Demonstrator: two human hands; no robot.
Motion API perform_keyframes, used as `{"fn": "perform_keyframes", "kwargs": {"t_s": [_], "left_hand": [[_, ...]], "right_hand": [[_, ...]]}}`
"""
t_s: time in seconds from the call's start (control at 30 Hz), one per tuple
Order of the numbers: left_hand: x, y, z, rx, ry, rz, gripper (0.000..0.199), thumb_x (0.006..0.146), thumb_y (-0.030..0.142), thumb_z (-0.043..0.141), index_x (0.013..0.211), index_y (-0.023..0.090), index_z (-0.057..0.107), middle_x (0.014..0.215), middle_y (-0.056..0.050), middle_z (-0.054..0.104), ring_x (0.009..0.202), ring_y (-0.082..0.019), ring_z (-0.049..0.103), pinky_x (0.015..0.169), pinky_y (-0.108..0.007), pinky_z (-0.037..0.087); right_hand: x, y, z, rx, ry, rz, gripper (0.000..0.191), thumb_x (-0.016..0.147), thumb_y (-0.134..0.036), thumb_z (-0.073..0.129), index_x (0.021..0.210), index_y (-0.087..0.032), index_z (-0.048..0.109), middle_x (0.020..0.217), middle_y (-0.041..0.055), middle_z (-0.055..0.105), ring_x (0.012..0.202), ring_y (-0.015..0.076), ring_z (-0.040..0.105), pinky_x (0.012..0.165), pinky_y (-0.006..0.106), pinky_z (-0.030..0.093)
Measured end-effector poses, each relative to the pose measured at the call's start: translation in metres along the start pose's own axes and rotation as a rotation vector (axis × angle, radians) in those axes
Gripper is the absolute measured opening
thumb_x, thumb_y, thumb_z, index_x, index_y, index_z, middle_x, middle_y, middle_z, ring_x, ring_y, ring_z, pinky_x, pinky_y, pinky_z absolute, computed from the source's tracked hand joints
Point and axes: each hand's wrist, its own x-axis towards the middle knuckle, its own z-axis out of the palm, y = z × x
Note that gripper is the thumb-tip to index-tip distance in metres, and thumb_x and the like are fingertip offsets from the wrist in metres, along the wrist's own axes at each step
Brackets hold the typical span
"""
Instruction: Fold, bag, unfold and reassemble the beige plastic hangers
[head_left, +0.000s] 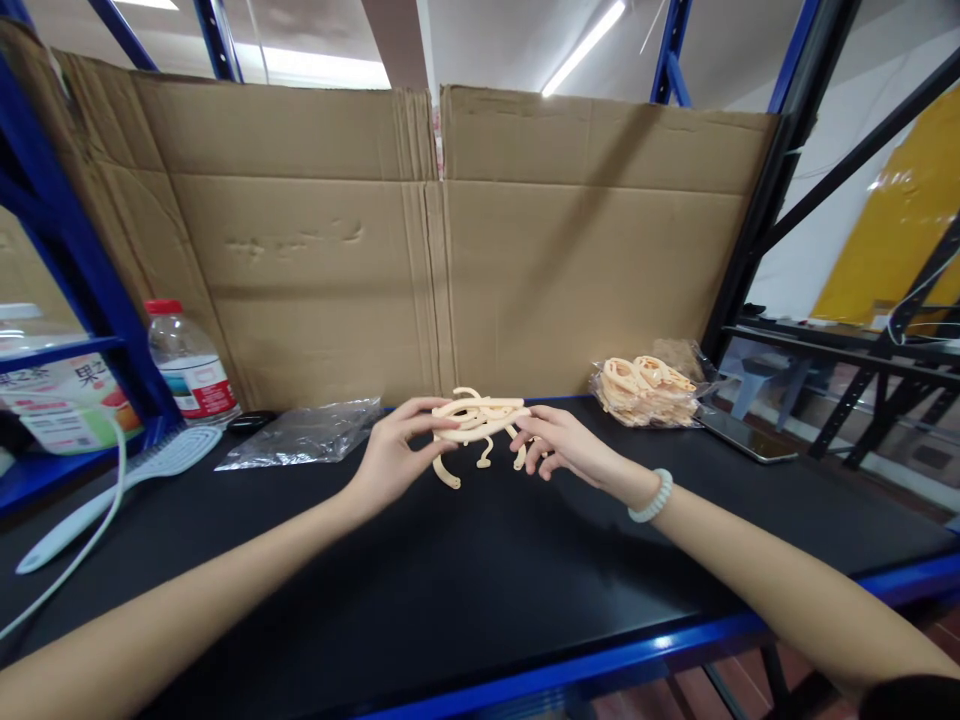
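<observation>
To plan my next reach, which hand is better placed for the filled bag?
Probably the right hand: it is nearer the filled bag. The left hand is farther, holding beige pieces.

Head-worn view, facing forward and down, close

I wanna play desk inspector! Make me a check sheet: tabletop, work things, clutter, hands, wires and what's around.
Tabletop: black, with a blue front edge.
Work things: cream pieces, some curved; similar ones in a clear bag, right.
Clutter: red-capped bottle, hairbrush, clear wrapper, flat phone-like thing.
Hands: left hand grips the pieces' left end; right hand is at their right end, grip unclear.
Wires: white cord at the left, passing across the brush.
Surroundings: cardboard wall behind, blue metal frame at the left.
</observation>
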Motion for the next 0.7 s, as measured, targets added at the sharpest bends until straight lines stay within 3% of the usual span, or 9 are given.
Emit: {"fn": "perform_keyframes", "kwargs": {"t_s": [0.13, 0.27, 0.4, 0.53, 0.7], "left_hand": [[-0.03, 0.021, 0.012, -0.015, -0.059, 0.007, 0.016, 0.078, 0.025, 0.067, 0.094, 0.025, 0.071, 0.116, -0.008, 0.062, 0.111, -0.027, 0.059, 0.097, -0.044, 0.047], [-0.039, 0.03, 0.021, -0.154, -0.122, -0.069, 0.035, 0.081, 0.022, 0.063, 0.114, 0.024, 0.054, 0.119, -0.008, 0.058, 0.103, -0.022, 0.062, 0.089, -0.038, 0.053], [-0.04, 0.03, 0.024, -0.043, -0.118, -0.079, 0.052, 0.08, 0.022, 0.063, 0.127, 0.029, 0.045, 0.13, -0.008, 0.052, 0.092, -0.018, 0.064, 0.084, -0.036, 0.054], [-0.044, 0.025, 0.025, 0.009, -0.206, -0.06, 0.031, 0.087, 0.026, 0.056, 0.118, 0.026, 0.056, 0.105, -0.004, 0.068, 0.086, -0.019, 0.066, 0.079, -0.031, 0.053], [-0.046, 0.028, 0.022, -0.019, -0.286, -0.112, 0.021, 0.093, 0.029, 0.046, 0.106, 0.023, 0.061, 0.084, -0.001, 0.071, 0.071, -0.015, 0.066, 0.065, -0.023, 0.049]], "right_hand": [[-0.009, 0.003, 0.0, 0.049, -0.173, -0.016, 0.033, 0.079, -0.042, 0.066, 0.091, -0.013, 0.057, 0.071, 0.0009, 0.06, 0.05, 0.008, 0.059, 0.04, 0.016, 0.046], [-0.02, 0.022, 0.003, -0.03, -0.166, -0.054, 0.034, 0.077, -0.044, 0.068, 0.083, -0.012, 0.058, 0.058, -0.003, 0.057, 0.045, 0.0083, 0.057, 0.04, 0.017, 0.046], [-0.029, 0.026, 0.012, -0.171, -0.159, -0.163, 0.028, 0.081, -0.041, 0.065, 0.082, -0.014, 0.06, 0.053, -0.0038, 0.057, 0.043, 0.0076, 0.055, 0.044, 0.018, 0.046], [-0.034, 0.025, 0.02, -0.198, -0.18, -0.218, 0.024, 0.079, -0.039, 0.067, 0.083, -0.016, 0.061, 0.059, -0.0034, 0.058, 0.049, 0.0084, 0.056, 0.048, 0.019, 0.048], [-0.031, 0.029, 0.018, -0.152, -0.149, -0.18, 0.025, 0.078, -0.038, 0.069, 0.085, -0.015, 0.062, 0.067, -0.0005, 0.059, 0.054, 0.0106, 0.058, 0.052, 0.023, 0.052]]}}
